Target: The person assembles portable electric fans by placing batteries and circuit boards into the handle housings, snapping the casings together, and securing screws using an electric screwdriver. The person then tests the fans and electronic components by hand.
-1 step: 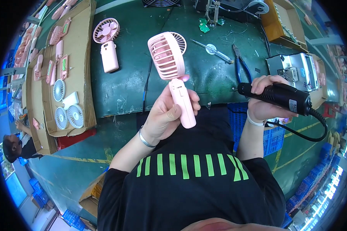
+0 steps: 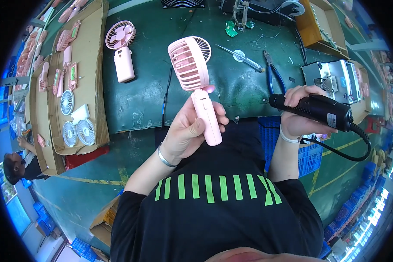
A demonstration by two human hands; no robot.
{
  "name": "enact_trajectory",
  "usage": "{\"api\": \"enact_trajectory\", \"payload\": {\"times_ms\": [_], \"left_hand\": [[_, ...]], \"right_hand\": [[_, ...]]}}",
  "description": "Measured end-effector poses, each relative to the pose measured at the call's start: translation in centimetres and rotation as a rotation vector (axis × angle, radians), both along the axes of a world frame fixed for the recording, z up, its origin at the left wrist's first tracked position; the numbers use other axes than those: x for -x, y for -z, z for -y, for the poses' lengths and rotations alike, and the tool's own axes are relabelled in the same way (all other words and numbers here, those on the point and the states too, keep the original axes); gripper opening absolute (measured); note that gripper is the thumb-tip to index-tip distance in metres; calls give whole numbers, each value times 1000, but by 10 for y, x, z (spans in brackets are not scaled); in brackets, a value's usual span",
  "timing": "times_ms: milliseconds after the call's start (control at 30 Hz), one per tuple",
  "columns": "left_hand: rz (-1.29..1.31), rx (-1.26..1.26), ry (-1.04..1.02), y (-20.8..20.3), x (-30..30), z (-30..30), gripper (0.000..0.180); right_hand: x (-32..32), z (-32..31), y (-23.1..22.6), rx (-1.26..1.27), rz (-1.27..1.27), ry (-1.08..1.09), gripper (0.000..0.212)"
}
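Observation:
My left hand [image 2: 190, 124] is wrapped round the handle of a pink handheld fan [image 2: 206, 117], which stands tilted with its slatted head up over the table edge. Behind that head a round fan grille [image 2: 203, 47] shows in part. In my right hand [image 2: 305, 109] lies a black corded electric screwdriver [image 2: 321, 110], its narrow end pointing left, apart from the fan. A second pink handheld fan [image 2: 124, 65] lies farther left on the green table [image 2: 148, 98].
Blue-handled pliers [image 2: 273, 72] and a clear-handled screwdriver [image 2: 249, 62] lie beyond my right hand. Cardboard trays [image 2: 94, 65] of fan parts stand at left. A metal box [image 2: 334, 78] sits at right, near a black cable [image 2: 340, 153]. Another person [image 2: 19, 163] is at far left.

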State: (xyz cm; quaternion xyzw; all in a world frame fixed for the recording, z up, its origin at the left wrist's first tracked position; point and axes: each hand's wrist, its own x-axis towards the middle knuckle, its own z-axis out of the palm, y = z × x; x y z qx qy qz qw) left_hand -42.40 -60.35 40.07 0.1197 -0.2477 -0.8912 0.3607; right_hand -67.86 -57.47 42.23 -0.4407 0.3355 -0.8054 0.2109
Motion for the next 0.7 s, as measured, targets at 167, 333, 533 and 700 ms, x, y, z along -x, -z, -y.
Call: {"api": "enact_trajectory", "payload": {"times_ms": [167,333,533,700], "left_hand": [[-105,-93,18,7,-1,-2,80],[-204,-61,81,14,-1,-4,71],[-107,-37,3,9,4,-5,71],[0,-32,-63,-1,6,-6,76]], "right_hand": [[-4,-2,0,-43,4,37,108],[-2,-2,2,-25,15,4,108],[-1,-3,2,-21,6,0,109],[2,-4,3,-77,-25,-57,111]]}}
